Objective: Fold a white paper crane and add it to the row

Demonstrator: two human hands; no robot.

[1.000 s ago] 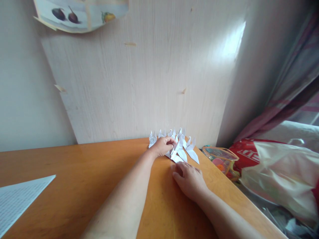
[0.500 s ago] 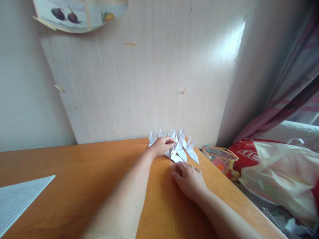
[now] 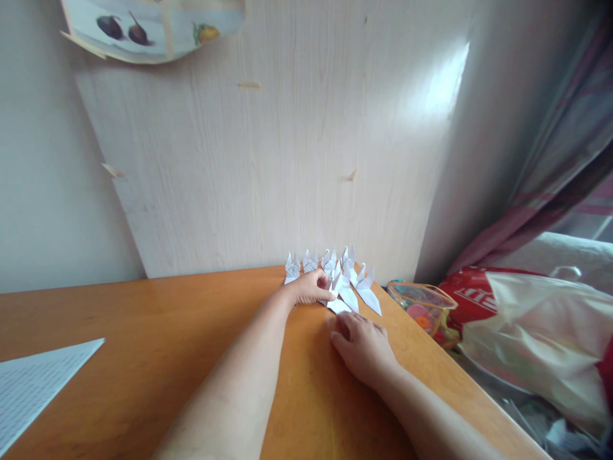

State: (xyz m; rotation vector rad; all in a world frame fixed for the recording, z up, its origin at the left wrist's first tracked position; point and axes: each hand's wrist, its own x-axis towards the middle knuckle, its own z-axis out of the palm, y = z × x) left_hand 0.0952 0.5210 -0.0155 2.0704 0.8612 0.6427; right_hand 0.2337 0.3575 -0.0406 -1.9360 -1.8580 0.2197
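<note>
Several white folded paper cranes stand grouped at the table's far right corner. My left hand (image 3: pixel 310 287) reaches in from the left with thumb and fingers closed around the nearest paper crane (image 3: pixel 340 307), whose body is partly hidden by the fingers. Resting on the tabletop just in front of it, my right hand (image 3: pixel 364 349) is loosely curved, thumb apart, and holds nothing visible; its fingertips lie at the edge of that crane's wing. Behind are more cranes, one at the left (image 3: pixel 292 268) with printed lines and a plain one at the right (image 3: pixel 368 291).
The wooden table (image 3: pixel 191 332) meets a pale board (image 3: pixel 268 191) at the back. A written sheet (image 3: pixel 43 377) lies at the left. Beyond the right edge are a clear pouch (image 3: pixel 424 310), a red bag (image 3: pixel 472 294) and a whitish plastic bag (image 3: pixel 536 338).
My left hand has shifted slightly, its thumb now lower and its fingers closed about the nearest crane. The right hand has barely moved.
</note>
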